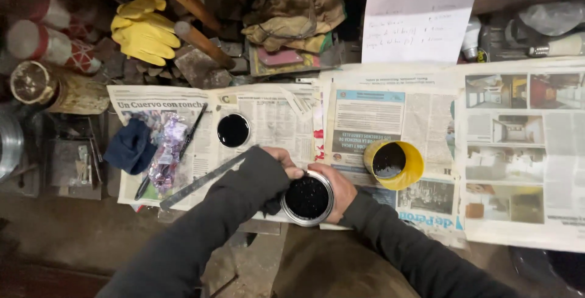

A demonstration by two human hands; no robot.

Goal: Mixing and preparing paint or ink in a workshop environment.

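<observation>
Nearest to the viewer, a round metal tin [307, 198] full of black liquid stands upright at the front edge of the desk [512, 225], on newspaper. The right hand [339, 189] wraps its grip around the tin's right side and holds it. The left hand [286, 165] is at the tin's upper left rim, touching it; whether its grip is closed on something I cannot tell. Just beyond, to the right, stands a yellow cup [393, 164] with dark liquid; to the left a black lid [233, 130] and a flat metal ruler [204, 180]. Farther back lie yellow gloves [145, 30].

Two hands [286, 167], two open tins [308, 198], one yellow cup [393, 164], one lid [233, 130]
</observation>
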